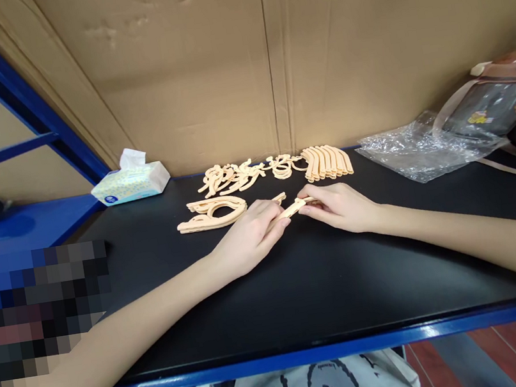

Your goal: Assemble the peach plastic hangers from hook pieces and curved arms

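My left hand [251, 236] and my right hand [337, 206] meet at the middle of a black tabletop [301, 290], both closed on a slim peach plastic piece [293, 207] held between them. Just left of my left hand lies a small stack of assembled peach hanger-shaped parts [211, 214]. Behind the hands sits a loose pile of peach hooks and clips [245, 174]. To its right is a neat row of curved peach arms [327, 162].
A tissue pack [131, 182] stands at the back left. Crumpled clear plastic bag [409, 149] and a bag with a strap [499, 99] lie at the back right. Cardboard [266, 56] walls the rear. A blue frame edge [339, 349] borders the table front.
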Tool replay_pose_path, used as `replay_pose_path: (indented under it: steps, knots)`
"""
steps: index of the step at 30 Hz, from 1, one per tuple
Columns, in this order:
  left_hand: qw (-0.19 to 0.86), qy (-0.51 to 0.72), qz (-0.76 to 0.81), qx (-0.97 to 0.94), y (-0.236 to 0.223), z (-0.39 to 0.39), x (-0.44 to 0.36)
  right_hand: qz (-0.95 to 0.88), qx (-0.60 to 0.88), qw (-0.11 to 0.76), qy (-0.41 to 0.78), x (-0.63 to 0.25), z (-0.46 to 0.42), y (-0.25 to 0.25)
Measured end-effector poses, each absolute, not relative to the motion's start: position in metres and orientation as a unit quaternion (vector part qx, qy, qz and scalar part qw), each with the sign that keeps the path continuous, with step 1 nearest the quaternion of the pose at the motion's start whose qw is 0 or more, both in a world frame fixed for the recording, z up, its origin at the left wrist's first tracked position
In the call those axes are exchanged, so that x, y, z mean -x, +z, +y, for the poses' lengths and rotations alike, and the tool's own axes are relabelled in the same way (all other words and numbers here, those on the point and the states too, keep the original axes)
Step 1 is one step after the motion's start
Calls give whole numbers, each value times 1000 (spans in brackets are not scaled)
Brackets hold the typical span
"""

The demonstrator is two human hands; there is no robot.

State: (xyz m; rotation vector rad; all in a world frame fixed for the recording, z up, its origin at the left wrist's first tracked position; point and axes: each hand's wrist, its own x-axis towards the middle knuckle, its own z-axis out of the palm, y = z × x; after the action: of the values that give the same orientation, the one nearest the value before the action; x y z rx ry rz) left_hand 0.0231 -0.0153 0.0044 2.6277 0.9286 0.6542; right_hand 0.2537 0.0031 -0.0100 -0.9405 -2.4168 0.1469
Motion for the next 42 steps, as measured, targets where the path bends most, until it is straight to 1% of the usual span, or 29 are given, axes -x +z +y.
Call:
replay_pose_path:
  steps: [10,18,23,42]
  knots:
    - [135,232,319,-909,3,-15,-23,-894,352,269,69,-254,4,-11]
    - [128,212,311,-917,4,-16,-22,-906,331,249,86,-254,5,-10]
    - [125,206,304,-922,4,-16,-22,-905,328,255,95,-254,5,-10]
    - [125,201,291,-927,6,-19,-24,-914,311,242,97,-254,3,-7]
